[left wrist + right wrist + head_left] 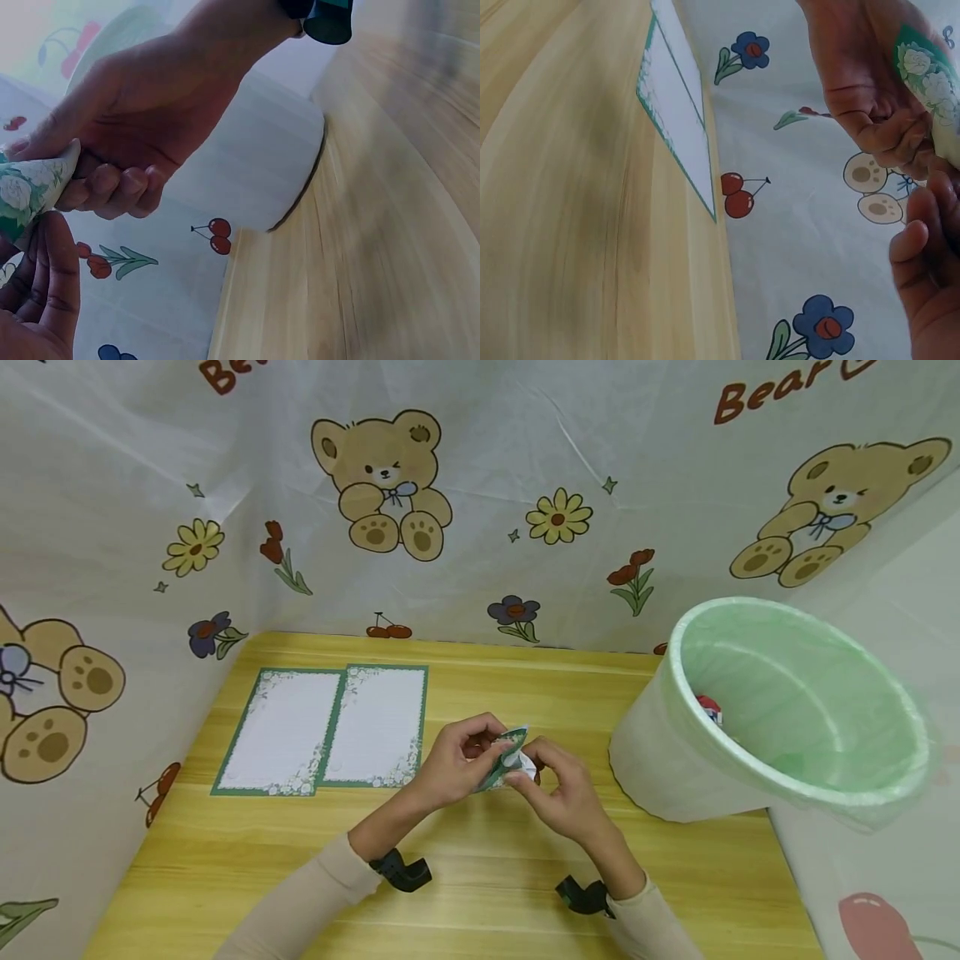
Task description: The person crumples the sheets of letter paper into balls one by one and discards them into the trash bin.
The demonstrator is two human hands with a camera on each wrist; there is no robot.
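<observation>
The held green-edged sheet (513,759) is partly covered by the left grip (457,766) and right grip (562,789); both wrist views crop it. The red object (707,706), partly behind the bin rim (677,670), is too small to identify.

Bin (645,760) flanks right hand (568,797); way ahead seems free.

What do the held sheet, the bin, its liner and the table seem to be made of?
Sheet: matte paper, probably; thin, bent, printed with flowers.
Bin: likely smooth plastic, by its even, pale outside.
Liner: slightly glossy plastic film, it seems; translucent, with a loose edge.
Table: satin wood or wood-look laminate; the grain streaks leave that open.
</observation>
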